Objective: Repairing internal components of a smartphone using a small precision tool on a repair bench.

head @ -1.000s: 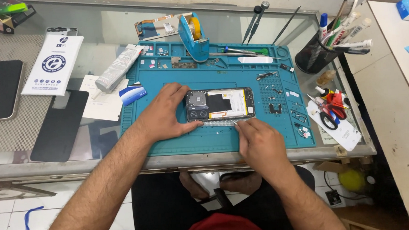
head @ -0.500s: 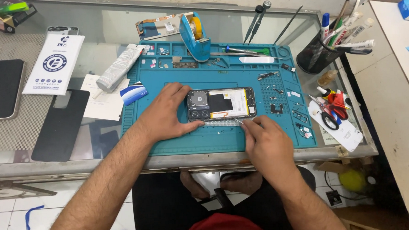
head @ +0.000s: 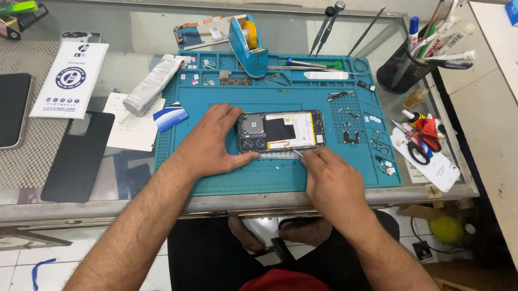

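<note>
Two hands at work over an opened phone (head: 281, 131), back cover off, lying flat and lengthwise near the middle of a teal repair mat (head: 214, 182) on a glass-topped desk (head: 127, 70). Left hand (head: 212, 144) spread open and pressed down at the phone's left end — thumb along the near edge, fingers over the far corner, steadying rather than gripping. Right hand (head: 330, 180) curled shut around a thin metal tool (head: 298, 153), tip touching the phone's near long edge just right of the middle; most of the tool hidden inside the fist, kind impossible to tell.

Inside the phone: camera block at the left, black patch in the centre, pale battery area with yellow strips toward the right.

Along the mat's far edge, a blue tape dispenser (head: 249, 44) upright among small trays of loose parts. Right of the mat, a black mesh pen holder (head: 404, 69) crammed with pens and tools, and red-handled scissors (head: 424, 135) nearer, lying on white paper. Left of the mat, well apart from the hands — a black back cover (head: 79, 156) flat on the glass, a dark phone (head: 1, 110) face-up, a white printed packet (head: 70, 78) and a grey tube (head: 151, 86) lying at a slant.
</note>
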